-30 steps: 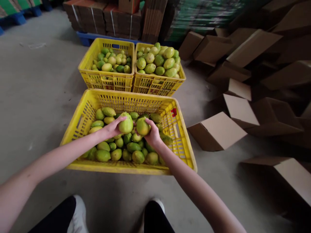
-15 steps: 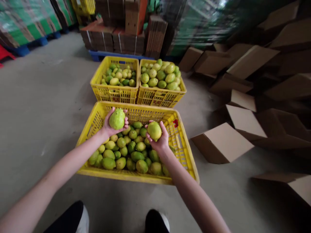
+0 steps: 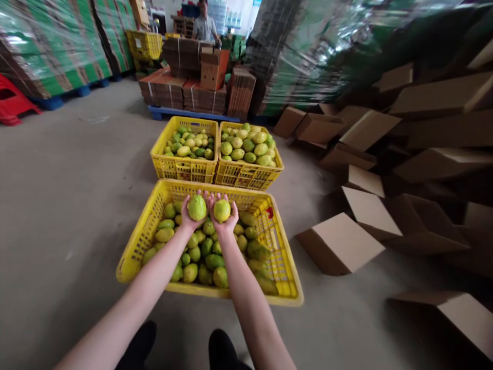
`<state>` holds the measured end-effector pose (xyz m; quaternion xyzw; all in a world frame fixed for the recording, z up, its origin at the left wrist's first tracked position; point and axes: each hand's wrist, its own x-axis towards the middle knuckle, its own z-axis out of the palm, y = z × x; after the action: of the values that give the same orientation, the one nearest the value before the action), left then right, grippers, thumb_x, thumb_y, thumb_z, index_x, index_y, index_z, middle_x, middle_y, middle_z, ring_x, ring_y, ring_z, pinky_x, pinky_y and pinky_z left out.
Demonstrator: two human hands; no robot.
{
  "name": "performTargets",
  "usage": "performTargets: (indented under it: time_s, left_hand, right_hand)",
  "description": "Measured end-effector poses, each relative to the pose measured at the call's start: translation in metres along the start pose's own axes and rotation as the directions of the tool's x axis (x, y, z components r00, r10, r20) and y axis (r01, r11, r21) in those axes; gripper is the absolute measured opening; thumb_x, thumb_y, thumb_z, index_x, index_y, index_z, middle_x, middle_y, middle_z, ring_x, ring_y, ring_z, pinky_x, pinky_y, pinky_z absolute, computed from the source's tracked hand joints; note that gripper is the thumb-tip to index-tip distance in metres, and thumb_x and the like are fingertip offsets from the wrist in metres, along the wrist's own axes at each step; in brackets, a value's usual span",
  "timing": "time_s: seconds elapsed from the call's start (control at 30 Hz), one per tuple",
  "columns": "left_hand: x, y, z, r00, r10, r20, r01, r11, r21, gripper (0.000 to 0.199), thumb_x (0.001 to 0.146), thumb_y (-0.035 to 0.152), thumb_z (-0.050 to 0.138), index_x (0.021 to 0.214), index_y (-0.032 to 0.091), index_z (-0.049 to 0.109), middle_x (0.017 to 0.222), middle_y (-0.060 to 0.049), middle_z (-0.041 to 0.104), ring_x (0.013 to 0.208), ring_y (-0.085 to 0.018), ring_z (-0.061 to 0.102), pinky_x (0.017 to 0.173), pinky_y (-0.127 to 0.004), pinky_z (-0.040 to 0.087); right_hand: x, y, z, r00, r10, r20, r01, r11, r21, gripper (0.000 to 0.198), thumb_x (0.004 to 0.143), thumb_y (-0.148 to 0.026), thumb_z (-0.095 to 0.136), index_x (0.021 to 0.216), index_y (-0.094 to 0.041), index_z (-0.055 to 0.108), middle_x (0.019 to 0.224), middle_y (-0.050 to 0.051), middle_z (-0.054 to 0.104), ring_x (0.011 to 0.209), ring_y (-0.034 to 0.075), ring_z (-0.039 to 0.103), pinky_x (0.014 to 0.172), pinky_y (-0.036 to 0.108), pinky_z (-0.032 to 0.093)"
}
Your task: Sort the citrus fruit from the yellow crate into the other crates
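My left hand cups a green lemon with a bumpy top, palm up and fingers curled behind it. Close beside it, my right hand cradles a yellower, rounder lemon the same way. Both hands are above a wide yellow plastic crate. Loose green and yellow lemons cover the crate's bottom, partly hidden by my forearms. The two held lemons are side by side with a small gap between them.
Two yellow crates, left and right, stand behind, filled with lemons. Cardboard boxes lie scattered on the right. Flattened cartons sit on a blue pallet. A person stands at the back; a red stool is left.
My hands have come together over the middle of the crate, each still holding its lemon. The view has tilted up, bringing a person at the back into sight.
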<state>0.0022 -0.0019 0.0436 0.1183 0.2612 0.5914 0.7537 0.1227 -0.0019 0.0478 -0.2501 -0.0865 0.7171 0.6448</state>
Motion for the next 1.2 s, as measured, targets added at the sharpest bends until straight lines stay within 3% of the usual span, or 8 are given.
performTargets:
  time_s: [0.17,0.37,0.5,0.6,0.73,0.87,1.03,1.2]
  left_hand:
    - [0.01,0.001,-0.018,0.984,-0.071,-0.166,0.03,0.972,-0.233,0.032,0.101,0.032,0.041,0.115,0.022,0.068,0.091,-0.003,0.076,0.09,-0.019,0.07,0.085,-0.033,0.052]
    - [0.013,0.004,-0.02,0.978,-0.08,-0.194,0.016,0.95,-0.311,0.031,0.102,0.032,0.041,0.114,0.022,0.069,0.086,-0.002,0.077,0.083,-0.017,0.069,0.086,-0.032,0.051]
    - [0.011,-0.001,-0.01,0.968,-0.099,-0.229,0.017,0.941,-0.338,0.031,0.1,0.03,0.043,0.113,0.02,0.069,0.085,-0.004,0.076,0.081,-0.018,0.07,0.085,-0.032,0.054]
    - [0.014,-0.007,-0.002,0.944,-0.083,-0.32,-0.038,0.935,-0.353,0.036,0.1,0.031,0.038,0.117,0.02,0.069,0.086,-0.006,0.075,0.081,-0.019,0.072,0.082,-0.031,0.057]
    - [0.021,-0.015,0.002,0.906,-0.113,-0.407,-0.035,0.94,-0.338,0.045,0.104,0.033,0.029,0.122,0.019,0.067,0.084,-0.009,0.072,0.074,-0.019,0.072,0.069,-0.029,0.059]
    - [0.027,-0.018,0.002,0.897,-0.134,-0.421,-0.014,0.944,-0.33,0.044,0.106,0.034,0.029,0.124,0.015,0.064,0.08,-0.01,0.071,0.07,-0.019,0.071,0.062,-0.027,0.059]
    - [0.021,-0.016,0.005,0.903,-0.153,-0.401,0.021,0.949,-0.314,0.055,0.107,0.045,0.022,0.119,0.012,0.065,0.076,-0.011,0.069,0.066,-0.019,0.068,0.06,-0.027,0.059]
    - [0.007,-0.003,0.014,0.957,-0.033,-0.287,-0.04,0.969,-0.245,0.035,0.102,0.036,0.038,0.105,0.02,0.069,0.075,-0.003,0.068,0.066,-0.017,0.066,0.064,-0.029,0.056]
  right_hand:
    - [0.003,0.013,-0.016,0.985,0.094,-0.144,-0.072,0.986,0.148,0.017,0.078,-0.032,0.057,0.089,-0.021,0.066,0.083,0.006,0.076,0.097,0.027,0.074,0.096,0.054,0.058]
    - [0.005,0.016,-0.013,0.98,0.121,-0.16,-0.092,0.979,0.18,0.017,0.076,-0.022,0.054,0.087,-0.019,0.066,0.078,0.006,0.075,0.086,0.025,0.075,0.09,0.05,0.062]
    - [0.007,0.015,-0.013,0.979,0.099,-0.179,-0.067,0.981,0.18,0.021,0.079,-0.022,0.052,0.094,-0.018,0.065,0.078,0.006,0.073,0.087,0.024,0.074,0.089,0.048,0.063]
    - [0.011,0.014,-0.012,0.972,0.128,-0.199,-0.092,0.979,0.182,0.022,0.088,-0.026,0.049,0.102,-0.017,0.063,0.085,0.008,0.073,0.093,0.025,0.073,0.086,0.049,0.065]
    - [0.017,0.011,-0.009,0.965,0.145,-0.221,-0.105,0.977,0.183,0.023,0.098,-0.034,0.045,0.106,-0.017,0.059,0.088,0.009,0.072,0.091,0.02,0.072,0.075,0.034,0.068]
    - [0.02,0.012,-0.011,0.964,0.131,-0.232,-0.092,0.981,0.173,0.025,0.101,-0.043,0.046,0.102,-0.02,0.057,0.084,0.004,0.07,0.081,0.014,0.071,0.067,0.022,0.065]
    - [0.02,0.014,-0.016,0.97,0.122,-0.209,-0.097,0.987,0.125,0.02,0.096,-0.042,0.058,0.094,-0.022,0.058,0.078,0.003,0.069,0.074,0.014,0.071,0.062,0.02,0.063]
    - [0.011,0.006,-0.01,0.994,0.054,-0.097,-0.048,0.997,0.067,0.025,0.095,-0.049,0.055,0.094,-0.024,0.062,0.079,0.0,0.073,0.069,0.017,0.07,0.059,0.029,0.062]
